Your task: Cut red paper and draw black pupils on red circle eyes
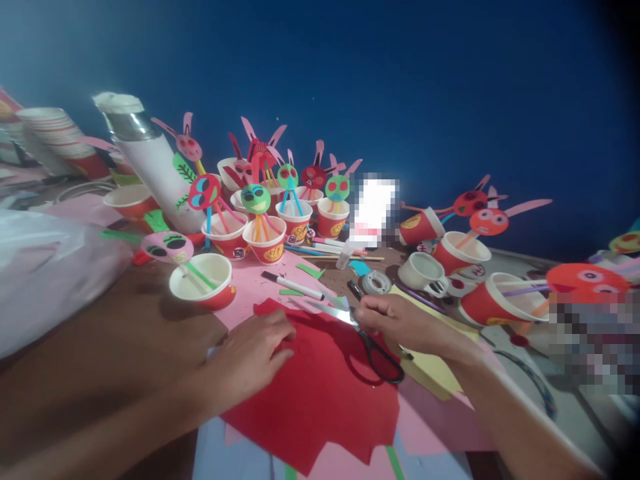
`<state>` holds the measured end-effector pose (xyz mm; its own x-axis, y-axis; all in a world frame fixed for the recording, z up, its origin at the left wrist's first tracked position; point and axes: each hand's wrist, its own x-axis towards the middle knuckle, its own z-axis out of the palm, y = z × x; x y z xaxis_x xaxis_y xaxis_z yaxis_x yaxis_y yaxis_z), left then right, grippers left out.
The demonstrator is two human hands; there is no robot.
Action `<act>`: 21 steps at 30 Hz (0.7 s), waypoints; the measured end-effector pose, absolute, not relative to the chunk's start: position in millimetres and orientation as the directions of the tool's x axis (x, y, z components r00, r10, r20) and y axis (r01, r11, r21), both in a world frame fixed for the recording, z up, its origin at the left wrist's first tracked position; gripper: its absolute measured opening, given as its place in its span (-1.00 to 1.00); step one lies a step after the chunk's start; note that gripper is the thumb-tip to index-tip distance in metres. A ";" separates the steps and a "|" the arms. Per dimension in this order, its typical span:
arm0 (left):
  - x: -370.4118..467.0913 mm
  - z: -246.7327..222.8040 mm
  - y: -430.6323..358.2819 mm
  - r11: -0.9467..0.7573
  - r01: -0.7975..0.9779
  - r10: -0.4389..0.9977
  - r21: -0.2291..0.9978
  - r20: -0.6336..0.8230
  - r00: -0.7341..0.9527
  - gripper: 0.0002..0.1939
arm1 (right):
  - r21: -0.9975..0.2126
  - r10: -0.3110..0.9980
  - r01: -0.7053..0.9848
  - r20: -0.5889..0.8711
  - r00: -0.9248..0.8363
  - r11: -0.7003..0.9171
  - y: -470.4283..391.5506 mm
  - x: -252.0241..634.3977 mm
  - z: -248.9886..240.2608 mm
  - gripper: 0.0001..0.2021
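Observation:
My left hand [257, 348] rests on the left part of a sheet of red paper [325, 393], its fingers loosely bent and its thumb apart, gripping nothing I can see. Over the sheet's upper right corner, my right hand [393, 321] is closed on a pair of scissors [377, 360] near the pivot. The scissors' blades point to the left and their black handles hang below my fingers. Just beyond the blades lies a white marker [295, 285] with a black cap. The red sheet has a jagged cut edge at its lower right.
Red paper cups [264, 243] with paper faces on straws stand along the back. A white flask [155, 167] leans at back left, near a plastic bag [55, 280]. At right are a white mug [424, 273], a tape roll [377, 283] and yellow paper [435, 370].

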<state>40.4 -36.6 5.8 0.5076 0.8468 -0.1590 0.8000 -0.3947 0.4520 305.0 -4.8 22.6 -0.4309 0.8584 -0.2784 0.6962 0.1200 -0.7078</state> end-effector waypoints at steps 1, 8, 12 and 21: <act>40.8 5.9 -36.4 -0.393 0.801 0.848 0.452 -0.158 0.505 -0.86 | -0.744 0.867 0.664 -0.281 -0.412 0.075 -5.6 302.9 21.9 -0.61; 40.9 4.2 -37.5 -0.408 0.784 0.845 0.468 -0.133 0.518 -0.83 | -0.910 0.869 0.409 -0.256 -0.423 -0.068 -15.6 286.8 16.9 -0.62; 39.0 7.2 -37.6 -0.393 0.796 0.844 0.461 -0.163 0.511 -0.82 | -0.879 0.881 0.477 -0.246 -0.403 -0.027 -24.9 276.3 16.6 -0.80; 42.7 14.1 -35.9 -0.347 0.837 0.850 0.423 -0.235 0.471 -0.86 | -0.510 0.943 0.846 -0.179 -0.282 0.156 -43.1 237.7 10.2 -0.91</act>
